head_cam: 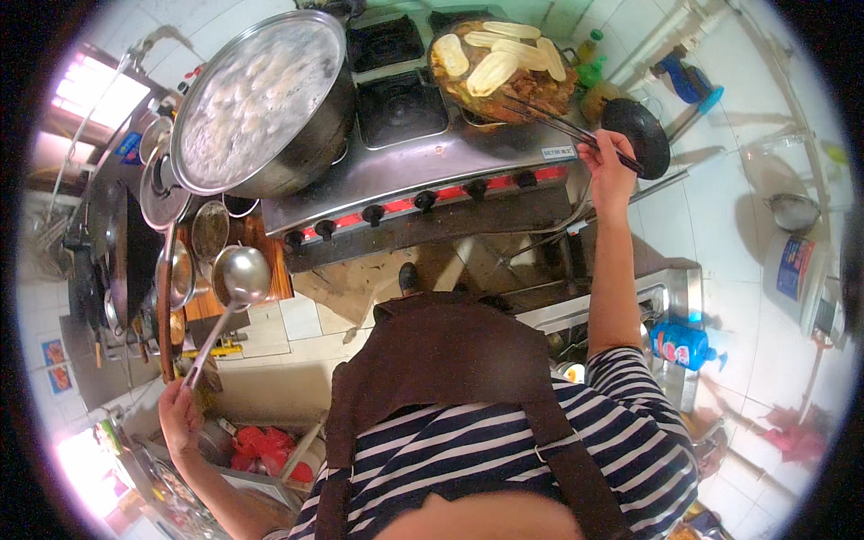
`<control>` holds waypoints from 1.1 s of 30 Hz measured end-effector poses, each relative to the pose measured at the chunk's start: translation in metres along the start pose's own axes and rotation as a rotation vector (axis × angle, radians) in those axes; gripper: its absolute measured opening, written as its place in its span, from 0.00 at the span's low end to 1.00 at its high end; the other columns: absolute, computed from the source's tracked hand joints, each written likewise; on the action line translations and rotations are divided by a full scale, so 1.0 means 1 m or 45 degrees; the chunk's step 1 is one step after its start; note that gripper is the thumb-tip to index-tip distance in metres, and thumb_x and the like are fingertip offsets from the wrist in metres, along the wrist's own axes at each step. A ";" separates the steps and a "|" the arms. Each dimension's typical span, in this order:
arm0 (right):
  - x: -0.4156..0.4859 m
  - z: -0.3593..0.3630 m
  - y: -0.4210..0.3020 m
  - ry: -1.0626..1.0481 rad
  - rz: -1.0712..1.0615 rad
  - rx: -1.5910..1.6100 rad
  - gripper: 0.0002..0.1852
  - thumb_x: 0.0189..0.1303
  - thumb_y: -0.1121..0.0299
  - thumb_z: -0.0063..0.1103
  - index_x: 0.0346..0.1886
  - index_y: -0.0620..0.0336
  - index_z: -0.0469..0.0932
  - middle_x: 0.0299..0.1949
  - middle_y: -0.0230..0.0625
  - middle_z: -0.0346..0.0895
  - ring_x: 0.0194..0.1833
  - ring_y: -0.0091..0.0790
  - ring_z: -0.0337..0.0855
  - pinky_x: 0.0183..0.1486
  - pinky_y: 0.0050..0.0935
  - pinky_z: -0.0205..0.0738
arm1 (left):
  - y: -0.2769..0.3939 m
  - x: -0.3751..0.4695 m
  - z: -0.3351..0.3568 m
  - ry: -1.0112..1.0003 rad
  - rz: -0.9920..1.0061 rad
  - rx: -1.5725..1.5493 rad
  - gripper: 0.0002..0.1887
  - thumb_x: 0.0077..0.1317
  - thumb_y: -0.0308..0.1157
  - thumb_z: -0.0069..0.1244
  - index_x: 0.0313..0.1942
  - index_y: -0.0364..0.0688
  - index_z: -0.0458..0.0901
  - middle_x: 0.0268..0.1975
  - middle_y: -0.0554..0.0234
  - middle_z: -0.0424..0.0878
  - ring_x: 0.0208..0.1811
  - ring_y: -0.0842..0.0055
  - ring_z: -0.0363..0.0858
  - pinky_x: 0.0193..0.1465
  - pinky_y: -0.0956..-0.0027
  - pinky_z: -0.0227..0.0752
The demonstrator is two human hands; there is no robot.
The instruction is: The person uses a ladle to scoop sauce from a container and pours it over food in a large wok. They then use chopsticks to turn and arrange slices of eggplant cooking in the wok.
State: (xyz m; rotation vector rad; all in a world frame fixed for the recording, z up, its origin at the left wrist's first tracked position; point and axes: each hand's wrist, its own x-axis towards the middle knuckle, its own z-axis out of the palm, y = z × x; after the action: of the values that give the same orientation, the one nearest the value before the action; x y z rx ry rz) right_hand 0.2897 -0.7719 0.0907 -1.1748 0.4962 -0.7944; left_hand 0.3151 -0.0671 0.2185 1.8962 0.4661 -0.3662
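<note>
My right hand (611,162) grips long dark chopsticks (553,123), their tips at the near edge of a pan of reddish-brown stew (540,88). Several flat, pale, oval dough pieces (493,73) lie on the stew, some overlapping. At the lower left, my left hand (181,418) is closed around the handle end of a metal ladle (246,275), whose bowl points towards the stove. A long wooden handle (165,310) ends right beside that hand; whether the fingers also touch it, I cannot tell.
A large metal pot (297,155) of foaming liquid occupies the left of the steel gas stove (418,162). Hanging strainers (210,229) are at left. Bottles (591,71) and a black round pan or lid (638,138) stand right. A blue pump bottle (682,345) is near my right elbow.
</note>
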 end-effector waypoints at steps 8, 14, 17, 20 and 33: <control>-0.013 -0.020 -0.005 0.141 0.004 0.054 0.05 0.61 0.72 0.55 0.36 0.62 0.72 0.30 0.35 0.76 0.30 0.30 0.80 0.35 0.25 0.74 | 0.072 0.040 0.151 -0.445 0.047 -0.134 0.13 0.66 0.30 0.46 0.46 0.32 0.72 0.15 0.77 0.61 0.11 0.91 0.54 0.10 0.82 0.44; -0.038 -0.040 -0.007 0.195 -0.064 0.154 0.06 0.60 0.71 0.57 0.36 0.62 0.72 0.28 0.36 0.75 0.28 0.31 0.80 0.33 0.27 0.74 | 0.140 0.071 0.296 -0.831 0.409 0.107 0.09 0.66 0.30 0.45 0.41 0.34 0.76 0.14 0.76 0.63 0.10 0.90 0.54 0.12 0.80 0.42; -0.056 -0.050 -0.010 0.270 -0.091 0.222 0.04 0.62 0.72 0.54 0.34 0.62 0.71 0.29 0.36 0.75 0.29 0.30 0.79 0.35 0.25 0.76 | 0.164 0.085 0.347 -0.872 0.525 0.226 0.08 0.65 0.31 0.46 0.38 0.35 0.77 0.14 0.75 0.64 0.11 0.89 0.56 0.12 0.80 0.45; -0.071 -0.062 -0.013 0.318 -0.090 0.216 0.03 0.63 0.72 0.53 0.34 0.61 0.71 0.30 0.35 0.77 0.29 0.28 0.80 0.33 0.22 0.76 | 0.174 0.096 0.376 -0.905 0.610 0.292 0.08 0.65 0.31 0.47 0.37 0.35 0.78 0.15 0.73 0.66 0.12 0.88 0.58 0.13 0.79 0.48; -0.095 -0.088 -0.014 0.521 -0.095 0.153 0.05 0.60 0.71 0.56 0.36 0.62 0.72 0.30 0.37 0.77 0.28 0.31 0.81 0.30 0.23 0.75 | 0.178 0.128 0.407 -0.729 1.197 0.842 0.12 0.62 0.34 0.48 0.39 0.33 0.78 0.26 0.53 0.79 0.27 0.69 0.78 0.34 0.68 0.70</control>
State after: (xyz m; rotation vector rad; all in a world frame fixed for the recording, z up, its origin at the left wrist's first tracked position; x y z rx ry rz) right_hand 0.1621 -0.7554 0.0702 -0.9242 0.7332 -1.1227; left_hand 0.5004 -0.4867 0.1590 2.2541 -1.0200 -0.4184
